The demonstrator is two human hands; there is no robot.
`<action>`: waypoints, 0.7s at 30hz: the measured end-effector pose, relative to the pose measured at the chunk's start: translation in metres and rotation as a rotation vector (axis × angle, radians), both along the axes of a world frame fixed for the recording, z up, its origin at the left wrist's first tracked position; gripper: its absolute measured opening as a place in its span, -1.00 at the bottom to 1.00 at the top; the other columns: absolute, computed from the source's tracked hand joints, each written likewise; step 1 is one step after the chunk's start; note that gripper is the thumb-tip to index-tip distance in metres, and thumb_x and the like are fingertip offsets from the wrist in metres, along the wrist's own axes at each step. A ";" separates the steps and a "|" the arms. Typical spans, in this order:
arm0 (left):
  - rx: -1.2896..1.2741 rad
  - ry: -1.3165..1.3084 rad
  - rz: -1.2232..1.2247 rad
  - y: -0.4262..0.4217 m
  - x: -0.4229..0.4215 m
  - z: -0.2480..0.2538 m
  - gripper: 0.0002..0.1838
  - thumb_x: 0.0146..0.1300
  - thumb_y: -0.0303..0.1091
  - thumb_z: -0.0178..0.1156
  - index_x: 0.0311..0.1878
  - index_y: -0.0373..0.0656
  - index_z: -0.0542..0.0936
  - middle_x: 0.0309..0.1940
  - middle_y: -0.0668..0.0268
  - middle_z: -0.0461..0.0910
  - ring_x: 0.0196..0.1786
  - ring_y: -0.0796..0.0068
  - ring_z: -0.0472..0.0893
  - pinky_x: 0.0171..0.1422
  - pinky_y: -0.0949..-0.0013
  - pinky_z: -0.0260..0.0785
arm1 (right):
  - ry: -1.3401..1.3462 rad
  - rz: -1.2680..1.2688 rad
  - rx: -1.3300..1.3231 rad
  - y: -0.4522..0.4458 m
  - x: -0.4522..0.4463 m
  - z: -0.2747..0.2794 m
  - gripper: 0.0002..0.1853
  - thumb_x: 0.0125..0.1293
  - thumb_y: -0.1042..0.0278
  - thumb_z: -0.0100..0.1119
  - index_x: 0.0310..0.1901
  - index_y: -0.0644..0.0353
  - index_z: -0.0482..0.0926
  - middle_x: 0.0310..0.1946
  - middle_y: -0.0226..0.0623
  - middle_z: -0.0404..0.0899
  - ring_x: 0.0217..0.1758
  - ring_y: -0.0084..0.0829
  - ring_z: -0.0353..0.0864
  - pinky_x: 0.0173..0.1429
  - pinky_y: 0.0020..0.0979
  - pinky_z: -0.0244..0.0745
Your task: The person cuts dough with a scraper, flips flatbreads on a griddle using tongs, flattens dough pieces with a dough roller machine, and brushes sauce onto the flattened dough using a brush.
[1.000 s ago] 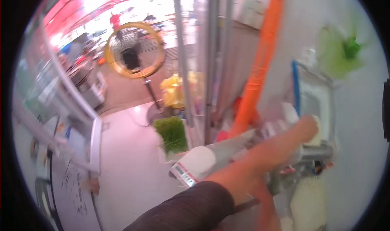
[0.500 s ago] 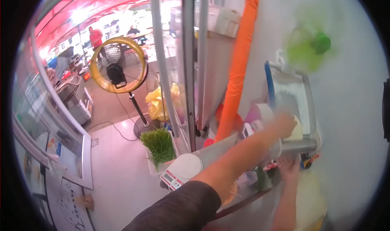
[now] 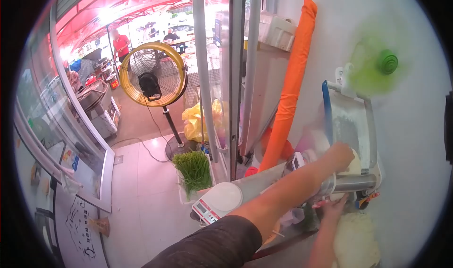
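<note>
My left hand (image 3: 341,157) is at the top of a sheeter-like machine with a metal roller (image 3: 355,183). Its fingers are curled against a pale piece of dough (image 3: 352,165) just above the roller. Below the roller, my right hand (image 3: 334,206) reaches up with its fingers apart, close to a pale strip at the machine's underside. The machine's sloping tray (image 3: 348,124) has a blue edge and whitish dust on it. A large pale sheet of dough (image 3: 357,237) lies below, right of my right forearm.
A white scale (image 3: 223,197) stands left of my left forearm, near a box of green stalks (image 3: 193,173). An orange roll (image 3: 292,89) leans by the wall beside a spinning green fan (image 3: 388,62). Beyond the doorway are a yellow fan (image 3: 153,74) and a person in red (image 3: 121,44).
The view has shifted and become sharper. My left hand stays by the dough above the roller. My right hand, blurred earlier, now shows under the roller.
</note>
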State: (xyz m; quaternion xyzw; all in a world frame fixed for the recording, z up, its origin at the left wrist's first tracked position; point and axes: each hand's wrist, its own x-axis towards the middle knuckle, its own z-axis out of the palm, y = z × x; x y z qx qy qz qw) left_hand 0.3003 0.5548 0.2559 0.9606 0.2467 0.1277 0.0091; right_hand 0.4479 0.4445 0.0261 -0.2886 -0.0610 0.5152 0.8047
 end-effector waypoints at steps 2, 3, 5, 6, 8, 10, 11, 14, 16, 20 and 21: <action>-0.007 0.005 0.001 0.000 -0.002 0.003 -0.65 0.02 -0.01 0.26 -0.25 -0.07 0.63 -0.16 0.33 0.59 0.05 0.35 0.47 0.05 0.27 0.31 | -0.131 -0.051 -0.022 0.004 0.010 -0.029 -0.39 0.29 -0.09 0.01 0.27 0.06 0.20 0.28 -0.31 0.21 0.31 -0.21 0.20 0.36 -0.04 0.10; -0.013 0.004 0.000 -0.001 -0.003 0.003 -0.64 0.01 -0.01 0.27 -0.25 -0.07 0.63 -0.16 0.33 0.59 0.05 0.35 0.47 0.06 0.27 0.31 | -0.196 -0.078 -0.036 0.004 0.011 -0.037 -0.37 0.29 -0.09 0.01 0.29 0.05 0.18 0.29 -0.31 0.19 0.32 -0.21 0.18 0.37 -0.02 0.07; -0.022 0.013 0.003 -0.003 -0.003 0.005 -0.63 0.01 0.00 0.27 -0.23 -0.07 0.63 -0.15 0.33 0.59 0.06 0.35 0.46 0.07 0.27 0.30 | -0.265 -0.118 -0.044 0.004 0.013 -0.043 -0.34 0.29 -0.09 0.02 0.31 0.06 0.15 0.30 -0.32 0.16 0.33 -0.20 0.16 0.38 -0.01 0.05; -0.027 0.022 0.010 -0.004 -0.004 0.006 -0.62 0.01 0.01 0.27 -0.23 -0.07 0.63 -0.15 0.33 0.59 0.07 0.35 0.46 0.07 0.27 0.30 | -0.269 -0.129 -0.040 0.004 0.011 -0.042 -0.34 0.29 -0.09 0.02 0.31 0.06 0.15 0.31 -0.32 0.16 0.33 -0.20 0.16 0.38 -0.01 0.04; -0.016 0.004 0.008 -0.004 -0.005 0.007 -0.61 0.00 0.01 0.27 -0.21 -0.07 0.63 -0.14 0.33 0.58 0.08 0.35 0.44 0.08 0.28 0.29 | -0.150 -0.126 -0.041 0.004 0.008 -0.034 -0.35 0.29 -0.07 0.04 0.30 0.09 0.17 0.29 -0.31 0.18 0.32 -0.20 0.18 0.37 -0.02 0.06; 0.012 -0.048 -0.012 -0.002 -0.004 0.001 -0.59 0.00 0.02 0.27 -0.19 -0.08 0.62 -0.11 0.33 0.57 0.09 0.36 0.43 0.08 0.28 0.29 | 0.034 -0.098 -0.040 -0.002 0.000 -0.009 -0.40 0.29 -0.01 0.05 0.27 0.12 0.21 0.26 -0.29 0.23 0.29 -0.20 0.21 0.34 -0.04 0.09; 0.037 -0.066 -0.012 -0.002 -0.005 0.000 -0.58 0.00 0.03 0.27 -0.18 -0.08 0.62 -0.10 0.33 0.56 0.10 0.36 0.43 0.08 0.29 0.29 | 0.096 -0.085 -0.034 -0.004 -0.002 -0.004 -0.42 0.30 0.02 0.05 0.26 0.13 0.23 0.24 -0.27 0.26 0.28 -0.21 0.23 0.33 -0.05 0.12; 0.077 -0.086 -0.007 -0.004 -0.006 -0.001 -0.56 0.01 0.05 0.26 -0.17 -0.09 0.62 -0.08 0.32 0.54 0.11 0.36 0.41 0.08 0.29 0.29 | -0.008 -0.068 -0.021 -0.012 0.003 -0.012 -0.51 0.32 0.14 0.05 0.20 0.18 0.29 0.16 -0.24 0.36 0.20 -0.23 0.33 0.27 -0.10 0.21; 0.065 -0.046 0.001 -0.005 -0.006 0.003 -0.55 0.01 0.06 0.25 -0.18 -0.10 0.62 -0.07 0.32 0.54 0.11 0.35 0.40 0.09 0.30 0.29 | -0.206 -0.094 -0.072 -0.018 0.002 -0.016 -0.58 0.33 0.22 0.05 0.16 0.21 0.34 0.10 -0.22 0.42 0.14 -0.24 0.40 0.22 -0.13 0.28; 0.034 0.015 0.005 -0.007 -0.008 0.009 -0.55 0.01 0.07 0.25 -0.19 -0.10 0.64 -0.08 0.31 0.54 0.11 0.35 0.41 0.08 0.29 0.30 | 0.093 -0.074 -0.043 -0.033 0.004 -0.013 -0.64 0.32 0.31 0.07 0.10 0.24 0.39 0.04 -0.21 0.49 0.10 -0.24 0.46 0.18 -0.15 0.35; 0.034 0.015 0.003 -0.008 -0.009 0.010 -0.55 0.01 0.07 0.25 -0.19 -0.10 0.64 -0.08 0.31 0.54 0.10 0.34 0.41 0.08 0.29 0.30 | 0.048 -0.072 -0.019 -0.037 0.004 -0.015 -0.65 0.31 0.31 0.08 0.09 0.25 0.40 0.03 -0.20 0.50 0.10 -0.24 0.46 0.18 -0.15 0.36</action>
